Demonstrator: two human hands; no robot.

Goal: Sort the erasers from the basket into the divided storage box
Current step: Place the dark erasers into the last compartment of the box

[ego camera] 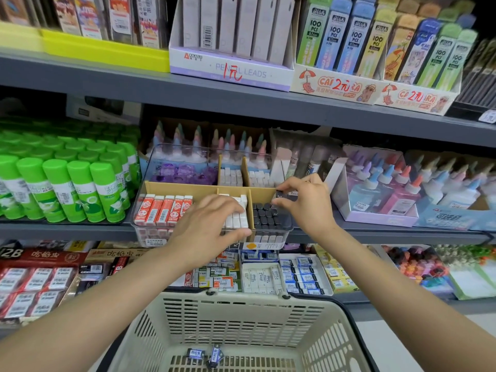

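- The cream slotted basket (236, 326) sits in front of and below the divided storage box, between the person's two forearms.
- The divided storage box (150, 226), clear plastic with tan cardboard dividers, stands on the grey shelf (80, 228); green glue sticks (80, 189) stand left of the box, glue bottles (397, 191) right of it.
- The left hand (209, 226) lies over the box's front middle compartment, fingers spread and fairly straight on the white erasers (236, 218), thumb on the front rim.
- The right hand (303, 197) hovers over the box's front right compartment, thumb and fingertips pinching what looks like a small black eraser (280, 195), partly hidden by the fingers.
- Black erasers (268, 217) fill that right compartment; red-sleeved erasers (163, 208) fill the box's front left one.
- Two dark wrapped erasers (205, 354) lie on the basket floor, well below the box.
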